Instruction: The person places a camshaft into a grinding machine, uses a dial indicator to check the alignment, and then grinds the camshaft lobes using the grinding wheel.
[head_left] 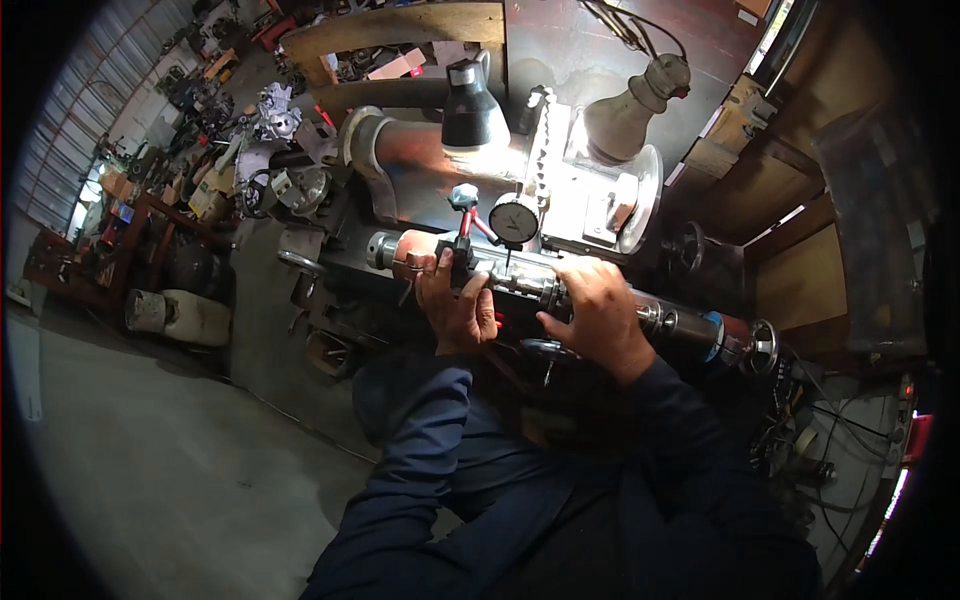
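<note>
The left hand (pixel 456 312) is curled at the indicator stand (pixel 463 240), the right hand (pixel 602 308) cupped over the metal shaft (pixel 527 283); whether either grips cannot be told. The shaft is partly covered by the right hand, with the dial indicator (pixel 515 218) mounted above. Beyond, a black lamp (pixel 473 118) is positioned.

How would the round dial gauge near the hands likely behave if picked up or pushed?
The dial gauge is probably fragile, given its thin stem. Pushed, it may swivel on the red arm apparently holding it.
</note>
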